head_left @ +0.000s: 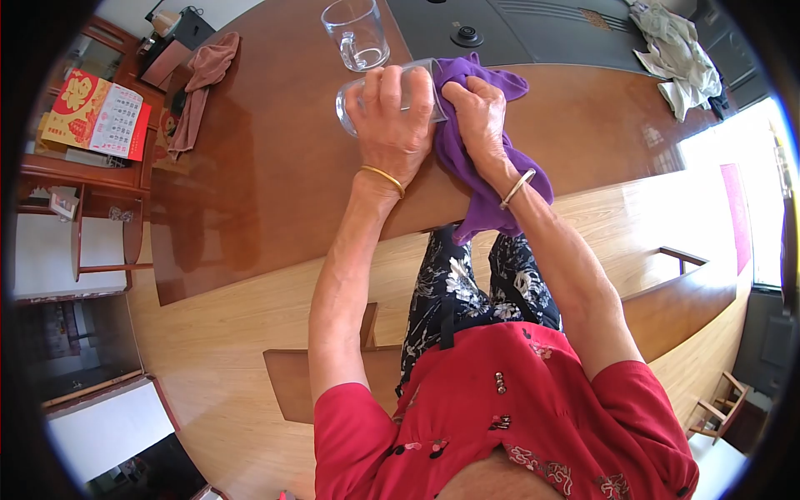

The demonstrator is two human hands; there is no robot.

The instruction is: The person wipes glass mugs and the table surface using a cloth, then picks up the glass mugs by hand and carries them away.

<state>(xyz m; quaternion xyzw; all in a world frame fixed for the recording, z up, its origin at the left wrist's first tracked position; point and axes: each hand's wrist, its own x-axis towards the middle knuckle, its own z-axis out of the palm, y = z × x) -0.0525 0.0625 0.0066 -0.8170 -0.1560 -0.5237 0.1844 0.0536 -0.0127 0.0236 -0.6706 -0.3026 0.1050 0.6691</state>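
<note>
My left hand [394,112] is wrapped over a clear glass mug [348,107] lying on its side above the brown table. The mug's mouth points right, into a purple cloth [457,148]. Gripping that cloth, my right hand [477,112] presses a bunch of it against the rim; whether some goes inside the mug is partly hidden by my fingers. The rest of the cloth hangs down past the table's near edge. A second clear glass mug [358,37] with a handle stands upright just beyond my left hand.
The brown table [275,167] has a dark inset panel with a black knob [467,36] at the back. A pink cloth [200,87] lies at the left edge, pale crumpled cloth [679,58] at the far right. A wooden bench [292,383] stands below; a calendar [104,112] is left.
</note>
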